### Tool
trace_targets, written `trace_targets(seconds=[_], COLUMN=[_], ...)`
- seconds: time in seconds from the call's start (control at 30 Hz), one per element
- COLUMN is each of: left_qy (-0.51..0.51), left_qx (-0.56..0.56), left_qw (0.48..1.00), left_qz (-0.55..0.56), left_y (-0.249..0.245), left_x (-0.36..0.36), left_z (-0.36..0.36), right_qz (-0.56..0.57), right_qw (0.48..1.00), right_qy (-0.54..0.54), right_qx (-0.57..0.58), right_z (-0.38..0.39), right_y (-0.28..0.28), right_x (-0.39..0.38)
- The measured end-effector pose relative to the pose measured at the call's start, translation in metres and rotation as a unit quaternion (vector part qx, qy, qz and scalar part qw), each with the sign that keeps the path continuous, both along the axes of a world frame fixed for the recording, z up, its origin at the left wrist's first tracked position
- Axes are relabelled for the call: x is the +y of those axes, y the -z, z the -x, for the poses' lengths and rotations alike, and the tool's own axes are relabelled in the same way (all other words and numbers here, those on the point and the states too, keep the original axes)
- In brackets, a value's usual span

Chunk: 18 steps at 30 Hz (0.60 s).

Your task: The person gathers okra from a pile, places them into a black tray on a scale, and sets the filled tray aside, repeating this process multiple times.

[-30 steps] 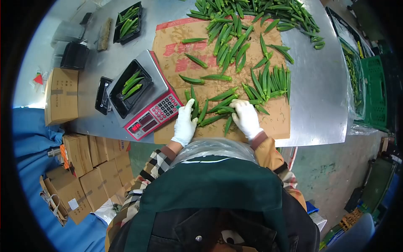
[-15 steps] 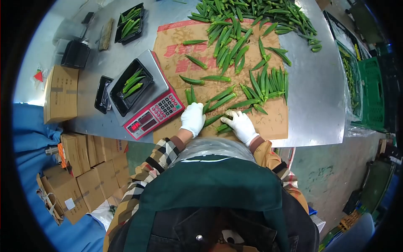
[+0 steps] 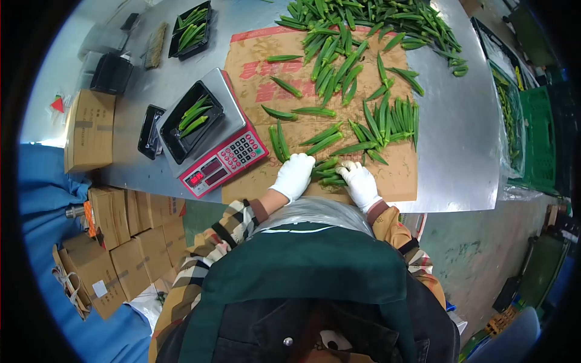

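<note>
In white gloves, my left hand (image 3: 294,177) and my right hand (image 3: 359,184) close on opposite ends of a small bunch of okra (image 3: 328,175) near the front of a flat cardboard sheet (image 3: 393,181). My fingers hide part of the bunch. Two okra pods (image 3: 279,142) lie just beyond my left hand, and loose pods (image 3: 324,138) lie ahead of both hands. To the left, a black tray (image 3: 206,128) with several okra pods rests on a red-edged digital scale (image 3: 257,145).
A large okra pile (image 3: 387,18) covers the far side of the metal table (image 3: 454,157). At the far left stand a filled black tray (image 3: 192,29), a brush (image 3: 155,46) and a cardboard box (image 3: 91,132). A green crate (image 3: 537,136) is at the right.
My left hand has moved right, away from the two pods by the scale, to the bunch. My right hand has shifted slightly right and down. The pods between them are now gathered closer together.
</note>
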<state>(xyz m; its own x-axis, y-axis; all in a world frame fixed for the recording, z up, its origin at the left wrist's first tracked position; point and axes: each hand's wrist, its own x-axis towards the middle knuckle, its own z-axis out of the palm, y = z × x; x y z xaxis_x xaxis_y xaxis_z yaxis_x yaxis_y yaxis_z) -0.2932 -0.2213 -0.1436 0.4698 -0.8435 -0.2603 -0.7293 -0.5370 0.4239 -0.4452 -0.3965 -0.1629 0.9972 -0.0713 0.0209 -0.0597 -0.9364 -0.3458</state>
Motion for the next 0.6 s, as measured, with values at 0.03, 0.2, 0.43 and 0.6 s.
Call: trace_targets(seconds=[0.03,0.2,0.43,0.6], left_qy=[0.01,-0.105,-0.241,0.011], left_qx=[-0.019,0.17,0.359,-0.01], left_qw=[1.0,0.977,0.898,0.998], left_qz=[0.0,0.071,0.076,0.068], left_y=[0.005,-0.007,-0.039,-0.001], left_x=[-0.001,0.019,0.035,-0.021], left_z=[-0.003,-0.013,-0.033,0.012], right_qz=[0.009,0.041,-0.139,0.066], right_qw=[1.0,0.997,0.98,0.995], right_qy=[-0.001,-0.004,0.135,0.068], right_qx=[0.028,0.072,-0.031,-0.031], right_z=[-0.003,0.01,-0.002,-0.046], right_y=[-0.005,-0.003,-0.028,0.0], right_x=[0.0,-0.021,-0.02,-0.034])
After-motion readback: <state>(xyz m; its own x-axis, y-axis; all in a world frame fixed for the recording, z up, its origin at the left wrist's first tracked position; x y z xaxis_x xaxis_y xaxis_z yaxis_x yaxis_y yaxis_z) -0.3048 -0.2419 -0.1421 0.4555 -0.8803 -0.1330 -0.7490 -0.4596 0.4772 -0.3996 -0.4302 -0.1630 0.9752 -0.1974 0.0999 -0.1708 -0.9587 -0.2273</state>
